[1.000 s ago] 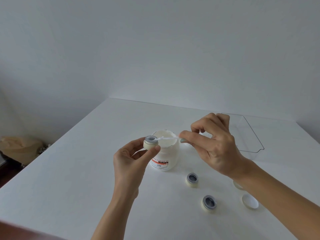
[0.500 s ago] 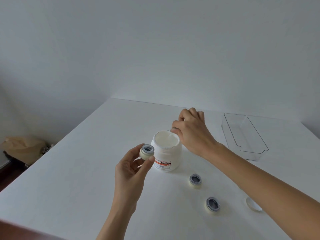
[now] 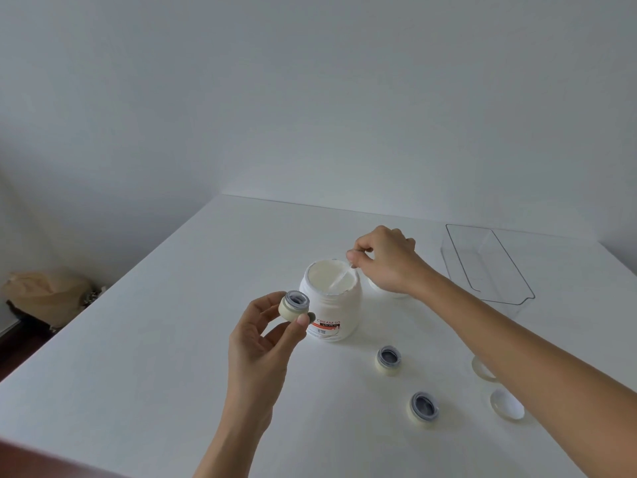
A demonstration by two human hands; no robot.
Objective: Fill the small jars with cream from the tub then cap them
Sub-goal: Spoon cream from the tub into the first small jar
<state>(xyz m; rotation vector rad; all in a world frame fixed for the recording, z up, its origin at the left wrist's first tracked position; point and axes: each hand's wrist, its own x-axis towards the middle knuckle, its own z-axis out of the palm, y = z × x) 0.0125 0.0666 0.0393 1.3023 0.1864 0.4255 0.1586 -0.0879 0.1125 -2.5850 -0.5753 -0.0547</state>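
while my left hand [image 3: 262, 339] pinches a small jar [image 3: 293, 306] just left of the open tub [image 3: 331, 301], my right hand [image 3: 386, 263] pinches what looks like a thin spatula [image 3: 339, 281] dipped into its cream.

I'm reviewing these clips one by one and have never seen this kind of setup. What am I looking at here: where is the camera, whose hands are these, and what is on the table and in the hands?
There is no machine here. A person wears a wide-angle camera on the head, looking forward and down, so both arms reach in from the bottom of the picture. The left hand holds a small open jar. The right hand pinches a thin white spatula dipped into the open cream tub. On the white table stand two more open small jars, with two pale caps near the right forearm. A clear plastic tray sits at the far right.
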